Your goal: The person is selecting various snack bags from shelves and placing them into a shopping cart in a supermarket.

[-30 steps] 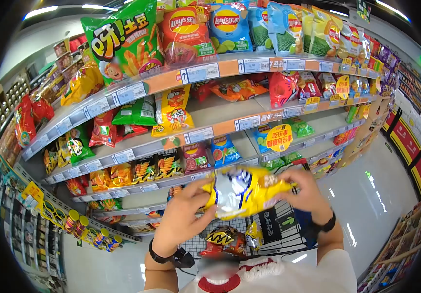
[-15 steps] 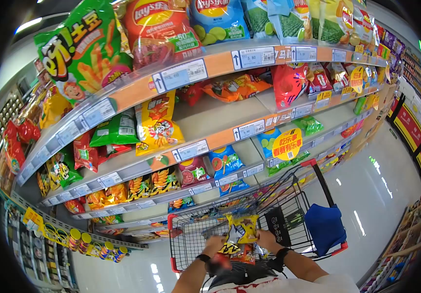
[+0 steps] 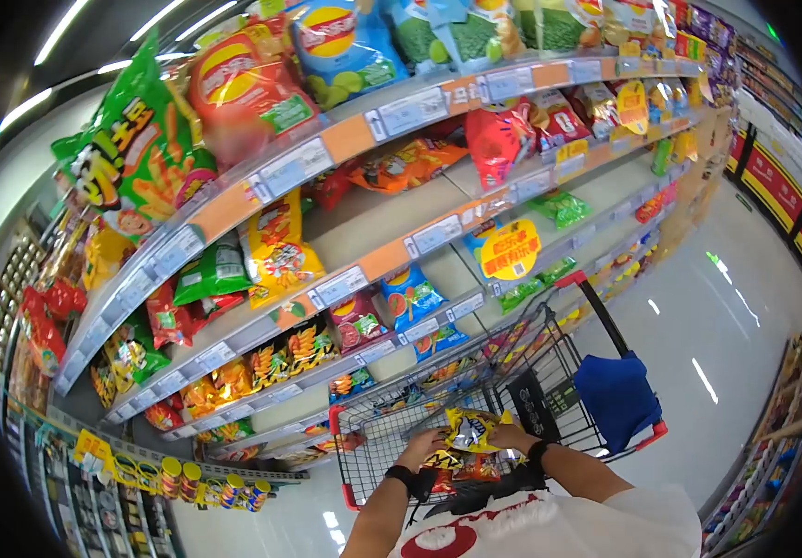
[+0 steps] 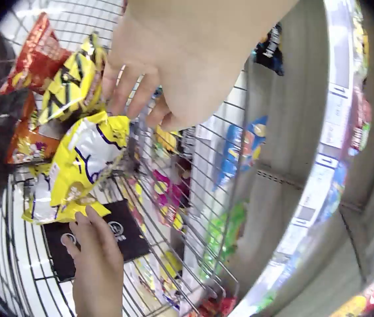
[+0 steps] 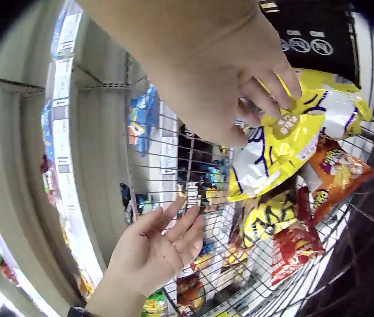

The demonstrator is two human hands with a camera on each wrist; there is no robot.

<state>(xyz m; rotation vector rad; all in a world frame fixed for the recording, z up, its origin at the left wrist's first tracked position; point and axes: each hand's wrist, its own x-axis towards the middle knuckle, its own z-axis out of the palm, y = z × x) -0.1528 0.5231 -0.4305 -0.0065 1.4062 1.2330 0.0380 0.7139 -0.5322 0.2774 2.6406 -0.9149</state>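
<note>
A yellow-and-white snack bag (image 3: 468,430) lies on other packets inside a wire shopping trolley (image 3: 335,420). Straight fingers of my right hand (image 5: 240,86) touch one end of this bag (image 5: 283,142). Off the bag's other end is my left hand (image 5: 150,254), its fingers loosely spread and nothing in them. Beneath and beside the bag, the left wrist view has a yellow packet with black stripes (image 4: 74,82), a red packet (image 4: 38,56) and an orange packet (image 4: 28,135).
A black panel (image 4: 131,228) is in the trolley by the bag. Blue cloth (image 3: 616,405) hangs at the trolley's right end. Alongside runs a curved shelf unit with price strips (image 3: 401,113) and several rows of snack bags. A round yellow sign (image 3: 510,249) sticks out from it.
Both hands have lowered the yellow-and-white bag from in front of the shelves into the trolley. The left hand has let go of it. The head view has shifted, showing more of the trolley.
</note>
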